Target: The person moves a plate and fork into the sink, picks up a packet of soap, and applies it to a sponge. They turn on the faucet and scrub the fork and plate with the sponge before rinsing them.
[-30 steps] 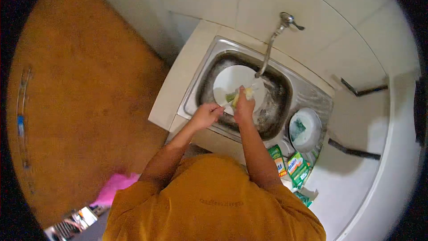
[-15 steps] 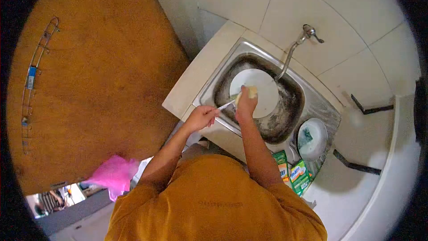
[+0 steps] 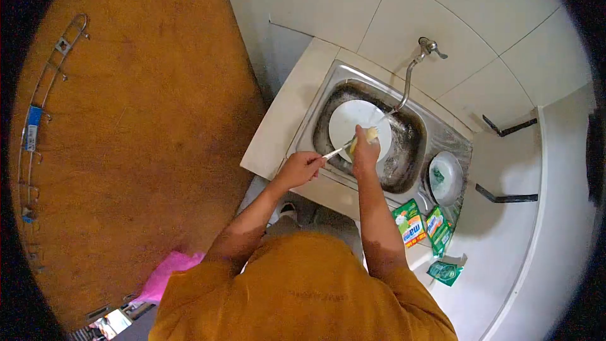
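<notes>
Two hands, one left hand (image 3: pixel 303 167) and one right hand (image 3: pixel 365 151), are over one steel sink (image 3: pixel 308 123) with one tap (image 3: pixel 418 63). In and over the basin there are one white plate (image 3: pixel 350 120), one yellow sponge (image 3: pixel 371 134) and one thin utensil (image 3: pixel 334 150). Around it I count one white bowl (image 3: pixel 451 183), three green sachets (image 3: pixel 409 221) and two black brackets (image 3: pixel 505 129) on the wall. Further off there are one pink thing (image 3: pixel 165 275) and one wire rack (image 3: pixel 38 107) on one brown door (image 3: pixel 145 120).

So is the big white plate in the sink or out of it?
In. The white plate lies inside the basin of the sink, ringed by its steel walls.
</notes>
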